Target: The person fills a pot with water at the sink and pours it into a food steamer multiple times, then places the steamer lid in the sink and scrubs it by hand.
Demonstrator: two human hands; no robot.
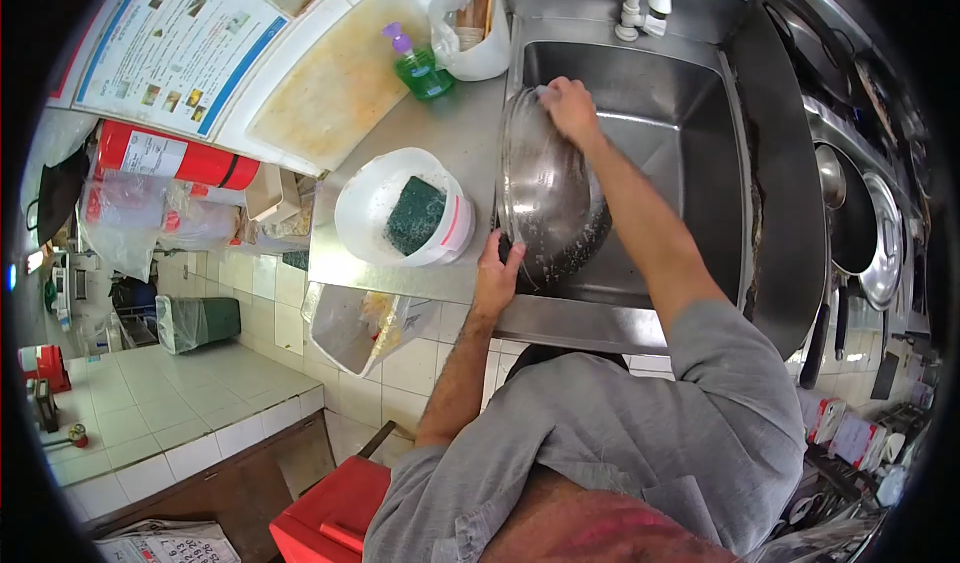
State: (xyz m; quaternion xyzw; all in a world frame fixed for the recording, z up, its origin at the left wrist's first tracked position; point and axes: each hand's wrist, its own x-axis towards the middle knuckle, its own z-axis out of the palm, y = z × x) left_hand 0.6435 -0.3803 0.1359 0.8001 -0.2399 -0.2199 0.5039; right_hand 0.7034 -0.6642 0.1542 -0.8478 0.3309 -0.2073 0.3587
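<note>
A large shiny metal bowl (548,178), with soap bubbles on its surface, is tilted up on its side over the left part of the sink (665,178). My left hand (497,271) grips its near edge, fingers closed round the rim. At the far end, my right hand (572,113) presses on the bowl with curled fingers. Something small and pale shows under those fingertips, too hidden to name. Left of the bowl stands a white plastic tub (352,215) with suds and a green scouring pad (416,216) in it.
A white faucet (643,3) rises behind the sink. Left of it are a white container (482,58) of wooden sticks and a green soap bottle (423,75). Pans (870,233) and utensils hang at right. A white bin (340,328) sits below the counter.
</note>
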